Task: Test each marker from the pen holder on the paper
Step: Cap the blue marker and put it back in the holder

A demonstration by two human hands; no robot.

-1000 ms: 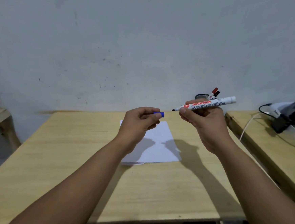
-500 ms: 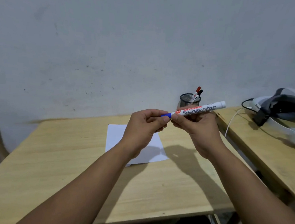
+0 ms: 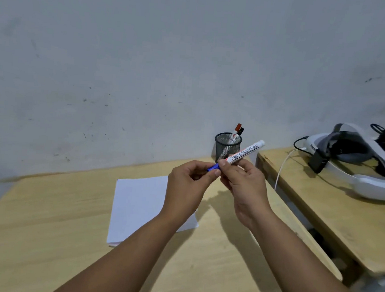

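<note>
Paper (image 3: 141, 201) flat on the desk (image 3: 41, 237), left of centre. Pen holder (image 3: 227, 146) behind, at the wall, two markers (image 3: 237, 132) inside. Headset (image 3: 358, 168) on the right-hand desk (image 3: 333, 221).

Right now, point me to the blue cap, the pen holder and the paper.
blue cap (image 3: 213, 167), head view, on the exposed blue side between the fingertips.
pen holder (image 3: 224, 148), head view, on its front mesh wall.
paper (image 3: 136, 201), head view, on the bare middle of the sheet.
</note>
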